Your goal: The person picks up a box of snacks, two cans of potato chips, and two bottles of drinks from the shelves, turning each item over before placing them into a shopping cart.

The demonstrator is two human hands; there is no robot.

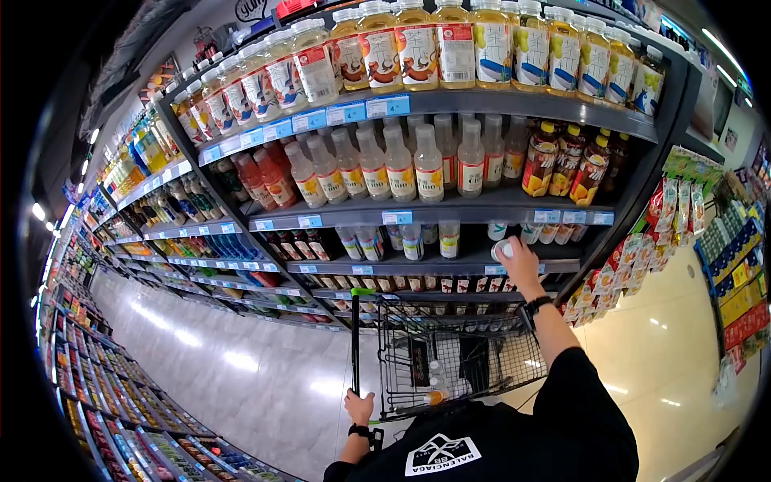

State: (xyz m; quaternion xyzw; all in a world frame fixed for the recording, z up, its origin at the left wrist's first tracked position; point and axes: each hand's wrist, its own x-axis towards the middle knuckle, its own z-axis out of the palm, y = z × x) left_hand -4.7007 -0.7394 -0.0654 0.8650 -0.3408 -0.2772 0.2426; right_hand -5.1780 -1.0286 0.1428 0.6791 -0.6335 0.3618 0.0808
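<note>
My right hand (522,267) reaches to the shelf below the clear-bottle row. Its fingers are closed around a white-capped bottle (502,250), whose lower part is hidden. Several white-and-orange bottles (548,233) stand just beyond that hand. My left hand (359,407) is at the near end of the shopping cart's handle (355,341), fingers around it and thumb sticking out. The black wire shopping cart (393,386) stands between me and the shelves. Inside it lie a bottle with an orange part (435,397) and a clear bottle (436,367).
Tea bottles (414,48) fill the top shelf, with clear bottles (399,165) and dark tea bottles (540,161) below. Blue price tags (397,218) line the shelf edges. Hanging snack packets (630,257) flank the right end. Another stocked shelf (120,402) runs along the left aisle.
</note>
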